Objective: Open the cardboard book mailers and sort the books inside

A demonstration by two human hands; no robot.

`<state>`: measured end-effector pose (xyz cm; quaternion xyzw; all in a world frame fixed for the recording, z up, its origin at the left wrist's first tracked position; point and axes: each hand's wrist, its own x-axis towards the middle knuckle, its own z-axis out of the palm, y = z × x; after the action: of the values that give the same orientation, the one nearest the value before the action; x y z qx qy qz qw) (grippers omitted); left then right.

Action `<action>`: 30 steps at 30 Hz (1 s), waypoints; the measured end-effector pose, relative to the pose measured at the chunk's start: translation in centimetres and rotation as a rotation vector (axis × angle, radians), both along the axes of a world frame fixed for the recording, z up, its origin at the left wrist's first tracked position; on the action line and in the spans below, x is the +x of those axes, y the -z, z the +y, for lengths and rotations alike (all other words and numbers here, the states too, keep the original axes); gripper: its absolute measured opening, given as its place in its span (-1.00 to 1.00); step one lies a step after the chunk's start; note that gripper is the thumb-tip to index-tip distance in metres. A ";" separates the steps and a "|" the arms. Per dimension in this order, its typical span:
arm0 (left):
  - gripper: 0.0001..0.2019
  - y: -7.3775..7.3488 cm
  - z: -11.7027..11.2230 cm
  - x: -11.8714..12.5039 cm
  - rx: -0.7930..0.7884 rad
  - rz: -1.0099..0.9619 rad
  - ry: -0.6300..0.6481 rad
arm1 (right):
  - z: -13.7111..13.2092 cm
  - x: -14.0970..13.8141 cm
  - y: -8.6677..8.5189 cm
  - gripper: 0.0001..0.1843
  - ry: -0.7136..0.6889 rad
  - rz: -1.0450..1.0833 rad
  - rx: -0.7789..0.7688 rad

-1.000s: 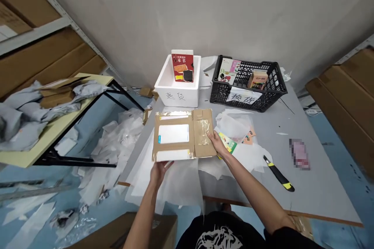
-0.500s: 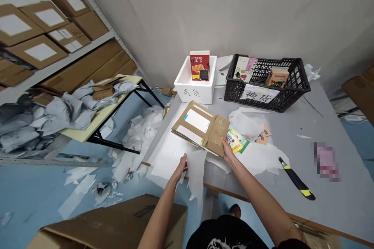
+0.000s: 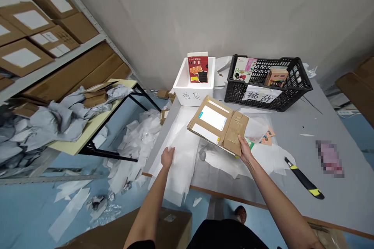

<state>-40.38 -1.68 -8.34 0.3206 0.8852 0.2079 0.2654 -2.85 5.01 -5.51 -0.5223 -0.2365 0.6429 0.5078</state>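
My right hand [image 3: 246,149] grips the lower right corner of a flattened brown cardboard mailer [image 3: 228,126], which bears white labels and tape. The mailer is tilted above the table. Part of a green book [image 3: 250,143] shows behind it, mostly hidden. My left hand [image 3: 167,157] is closed at the left side of a white packing sheet [image 3: 182,157], seemingly pinching its edge. That sheet lies over the table's left front and hangs past the edge. A box cutter [image 3: 305,179] with yellow bands lies to the right.
A white foam box [image 3: 191,96] holding a red book [image 3: 198,71] stands at the back. Beside it is a black crate [image 3: 267,103] with books. Grey parcels cover a side table [image 3: 74,146] at left. A large carton [image 3: 172,218] and scattered wrapping lie on the floor.
My left hand has moved left, and the white sheet has shifted left with it. The mailer, in my right hand, has moved right, covering more of the books behind it.
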 end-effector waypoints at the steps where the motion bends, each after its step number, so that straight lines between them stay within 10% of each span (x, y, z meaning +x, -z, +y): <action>1: -0.54 0.5 0.1 0.2 -0.046 0.040 -0.013 | -0.3 0.4 0.0 -0.42 0.021 -0.002 -0.003; 7: -0.36 1.8 -0.2 2.6 -0.143 0.260 0.013 | -3.7 2.3 -1.1 -0.44 0.077 -0.020 0.010; 12: -0.31 -0.5 0.7 3.8 0.122 0.480 0.056 | -7.5 4.7 -3.2 -0.49 0.134 -0.049 0.012; 16: -0.42 -5.7 4.0 7.6 0.295 -0.136 0.308 | -10.5 7.1 -5.0 -0.49 0.198 -0.060 0.022; 20: -0.34 -11.5 6.2 16.1 0.190 -0.772 0.666 | -14.1 10.2 -6.0 -0.52 0.279 -0.106 0.067; 23: -0.38 -14.0 5.4 24.0 0.118 -0.773 0.861 | -18.2 13.4 -6.2 -0.53 0.375 -0.112 0.074; 30: -0.27 -12.3 -2.4 41.9 -0.084 -0.710 1.219 | -32.7 23.3 -5.0 -0.54 0.754 -0.156 0.020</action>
<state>1.51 -4.06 3.97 0.6613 0.4154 0.0798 0.6194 20.47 -27.72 -0.52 -0.6150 -0.0720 0.3670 0.6942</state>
